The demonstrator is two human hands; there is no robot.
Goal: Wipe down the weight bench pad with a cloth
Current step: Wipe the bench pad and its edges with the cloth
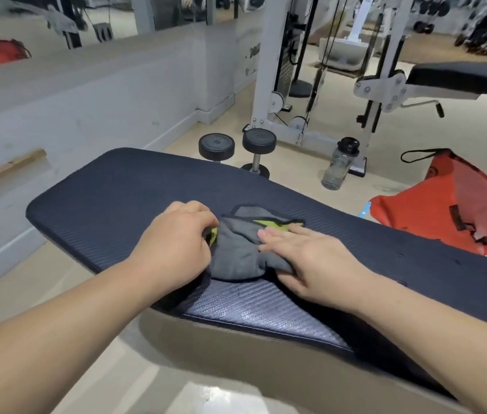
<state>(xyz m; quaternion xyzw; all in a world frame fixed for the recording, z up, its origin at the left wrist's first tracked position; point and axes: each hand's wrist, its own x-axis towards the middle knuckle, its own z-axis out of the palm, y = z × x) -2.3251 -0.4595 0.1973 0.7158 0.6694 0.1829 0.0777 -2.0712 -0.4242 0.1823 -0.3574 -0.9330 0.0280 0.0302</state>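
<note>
Two bare hands meet over a crumpled grey cloth with lime-green patches, which lies bunched near the middle of a dark navy, ribbed weight bench pad stretching across the view from left to right. The left hand is curled, its fingers closed on the cloth's left edge, where a strip of green shows between them. The right hand lies flat and open, palm down, fingers extended together and pressing on the right side of the cloth, the heel of the hand resting on the pad. Both forearms reach in from the bottom corners of the view.

Beyond the far edge of the pad, on the pale beige floor, stand two black round-headed dumbbells on end, side by side. To their right a clear plastic water bottle with a black cap stands upright near the base of a white cable machine frame. A bright orange bag with a black strap slumps on the floor at the right, just behind the pad. Farther back at the upper right, a second black padded bench on a white frame is partly visible. A white low wall runs along the left side.
</note>
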